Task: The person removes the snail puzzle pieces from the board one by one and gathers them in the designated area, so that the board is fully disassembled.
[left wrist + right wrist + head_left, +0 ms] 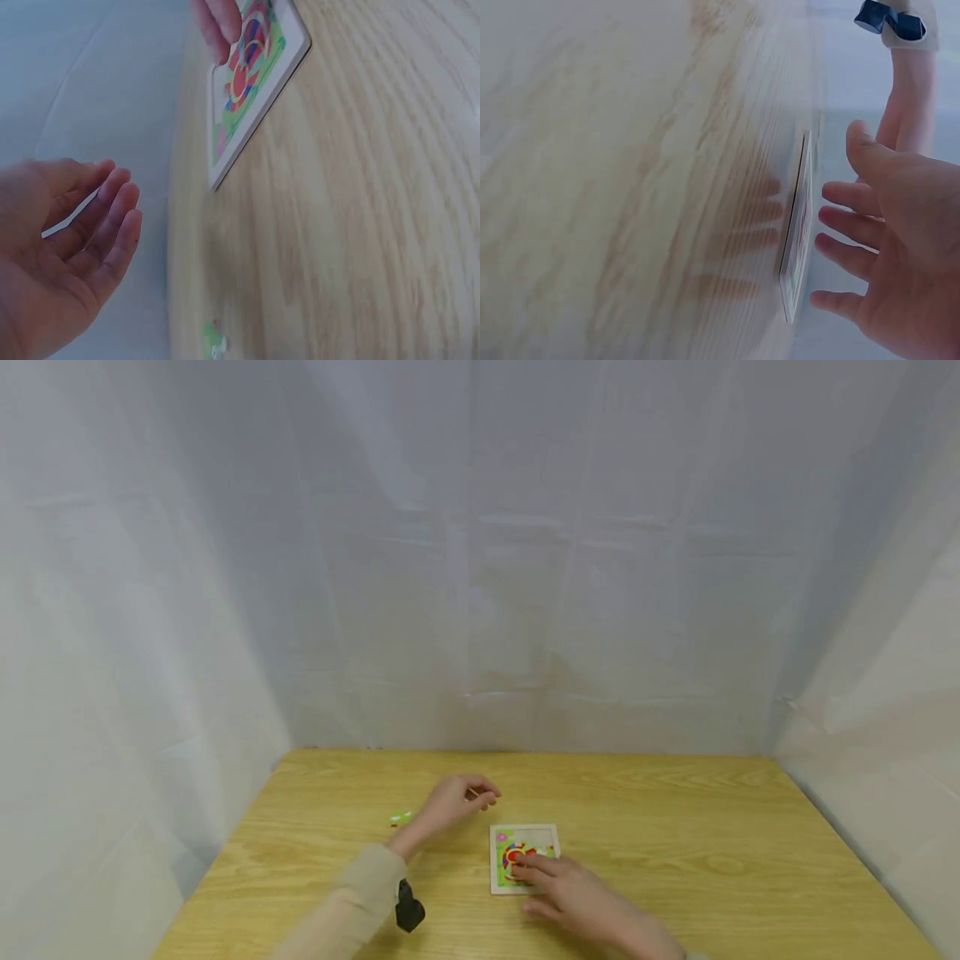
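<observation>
A small square wooden jigsaw puzzle [492, 860] with a pale frame lies on the table, its picture green, red and blue. Bare wood shows in its upper right part. My right hand [573, 897] is over the puzzle's lower right side, fingers spread; in the right wrist view its fingers look slightly above the board. Beyond the puzzle's upper left corner, my left hand [456, 800] hovers above the table with loosely bent fingers, and I see nothing held in it. A green puzzle piece with white spots [401, 818] lies left of it, partly behind the wrist.
The wooden table [675, 810] reaches back to a pale sheet [525, 610], with more sheeting on both sides. A black device [408, 907] is strapped at the left wrist, by the beige sleeve [352, 885].
</observation>
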Demonstrator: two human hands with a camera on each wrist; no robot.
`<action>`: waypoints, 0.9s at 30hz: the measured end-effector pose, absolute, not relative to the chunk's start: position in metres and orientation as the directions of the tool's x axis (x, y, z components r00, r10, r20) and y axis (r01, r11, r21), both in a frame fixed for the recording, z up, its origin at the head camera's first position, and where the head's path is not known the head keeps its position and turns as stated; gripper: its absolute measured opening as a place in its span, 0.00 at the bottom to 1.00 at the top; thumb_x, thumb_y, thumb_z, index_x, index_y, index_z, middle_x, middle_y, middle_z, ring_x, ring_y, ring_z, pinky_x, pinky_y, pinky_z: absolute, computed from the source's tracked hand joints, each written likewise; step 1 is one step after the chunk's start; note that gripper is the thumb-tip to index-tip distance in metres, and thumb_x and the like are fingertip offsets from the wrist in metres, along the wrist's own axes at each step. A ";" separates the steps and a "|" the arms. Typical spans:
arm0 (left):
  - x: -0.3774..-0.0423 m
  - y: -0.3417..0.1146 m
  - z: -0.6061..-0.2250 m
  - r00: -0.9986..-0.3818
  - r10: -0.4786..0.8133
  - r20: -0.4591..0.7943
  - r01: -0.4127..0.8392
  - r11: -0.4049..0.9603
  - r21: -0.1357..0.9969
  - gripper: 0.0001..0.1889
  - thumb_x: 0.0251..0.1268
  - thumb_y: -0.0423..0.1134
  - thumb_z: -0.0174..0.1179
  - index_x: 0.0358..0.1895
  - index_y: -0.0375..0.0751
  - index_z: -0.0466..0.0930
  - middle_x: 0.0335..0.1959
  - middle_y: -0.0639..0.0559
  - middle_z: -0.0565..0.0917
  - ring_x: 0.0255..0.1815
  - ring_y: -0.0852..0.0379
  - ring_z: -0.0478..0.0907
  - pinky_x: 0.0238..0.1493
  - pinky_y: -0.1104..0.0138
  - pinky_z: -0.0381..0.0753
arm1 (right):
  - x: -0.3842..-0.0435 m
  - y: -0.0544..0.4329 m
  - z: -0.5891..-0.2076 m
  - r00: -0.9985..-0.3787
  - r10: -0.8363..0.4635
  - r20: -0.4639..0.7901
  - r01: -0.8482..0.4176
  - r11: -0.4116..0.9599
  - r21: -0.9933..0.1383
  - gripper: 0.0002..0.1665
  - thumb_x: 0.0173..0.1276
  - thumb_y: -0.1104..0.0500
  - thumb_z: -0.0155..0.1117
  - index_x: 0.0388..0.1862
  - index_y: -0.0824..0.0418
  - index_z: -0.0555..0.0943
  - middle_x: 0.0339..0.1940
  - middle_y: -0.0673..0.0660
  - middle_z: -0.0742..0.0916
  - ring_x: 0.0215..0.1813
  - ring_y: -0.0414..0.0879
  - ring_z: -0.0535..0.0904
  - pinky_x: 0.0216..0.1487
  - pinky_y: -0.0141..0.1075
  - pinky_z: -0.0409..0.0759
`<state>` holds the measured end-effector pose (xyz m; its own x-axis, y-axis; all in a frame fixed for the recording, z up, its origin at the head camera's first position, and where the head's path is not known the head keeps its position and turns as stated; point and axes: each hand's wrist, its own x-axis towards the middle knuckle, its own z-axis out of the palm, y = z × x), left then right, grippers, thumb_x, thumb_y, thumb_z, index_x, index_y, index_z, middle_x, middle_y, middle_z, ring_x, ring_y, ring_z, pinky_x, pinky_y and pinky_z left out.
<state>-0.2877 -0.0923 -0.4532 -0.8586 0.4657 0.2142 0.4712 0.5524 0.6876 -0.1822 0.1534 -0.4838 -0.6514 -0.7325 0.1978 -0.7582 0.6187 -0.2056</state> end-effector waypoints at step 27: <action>-0.274 -0.074 -0.467 -0.747 0.657 0.100 0.536 0.508 0.674 0.10 0.77 0.34 0.55 0.48 0.35 0.86 0.39 0.48 0.89 0.37 0.54 0.85 0.39 0.72 0.80 | -0.176 0.149 -0.484 -0.643 -0.760 0.095 -0.757 0.613 -0.225 0.37 0.78 0.37 0.49 0.75 0.59 0.70 0.76 0.55 0.73 0.76 0.49 0.67 0.66 0.64 0.70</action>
<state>-0.2743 -0.0735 -0.4672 -0.7474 0.6568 0.0999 0.5365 0.5080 0.6739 -0.1759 0.1487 -0.4844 -0.6435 -0.7596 0.0946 -0.7571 0.6134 -0.2247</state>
